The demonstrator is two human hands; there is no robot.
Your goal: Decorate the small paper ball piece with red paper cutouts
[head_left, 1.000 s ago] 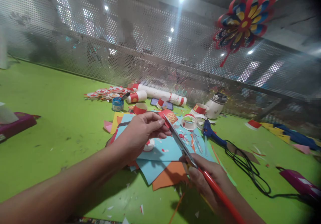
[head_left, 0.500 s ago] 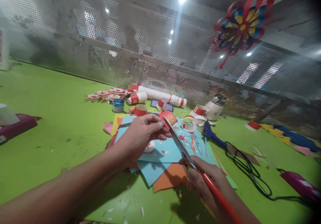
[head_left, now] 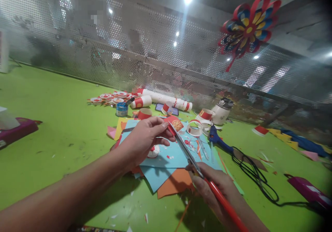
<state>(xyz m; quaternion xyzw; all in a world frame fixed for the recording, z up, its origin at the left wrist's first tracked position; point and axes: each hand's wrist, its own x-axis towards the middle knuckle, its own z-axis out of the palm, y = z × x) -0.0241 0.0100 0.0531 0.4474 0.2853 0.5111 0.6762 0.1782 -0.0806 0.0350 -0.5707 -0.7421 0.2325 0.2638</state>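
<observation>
My left hand (head_left: 147,136) pinches a small red paper piece (head_left: 177,124) with a gold pattern between thumb and forefinger. In my right hand (head_left: 212,185) is a pair of scissors (head_left: 188,154) with red handles, its blades pointing up and left against the red piece. Below both hands lies light blue paper (head_left: 160,161) scattered with tiny red and white scraps. A white disc with red marks (head_left: 153,151) rests on that paper just under my left hand. Orange paper (head_left: 175,183) sticks out beneath the blue sheets.
A blue glue gun (head_left: 219,140) with a black cord lies right of the paper. Behind stand cut paper cup rings (head_left: 194,128), a blue jar (head_left: 121,109), stacked paper cups (head_left: 141,102) and a white-and-black container (head_left: 222,111). A purple box (head_left: 19,131) sits at left.
The red paper piece has tilted slightly between my left fingers, with the scissor blades still against it. Both hands stay in nearly the same place.
</observation>
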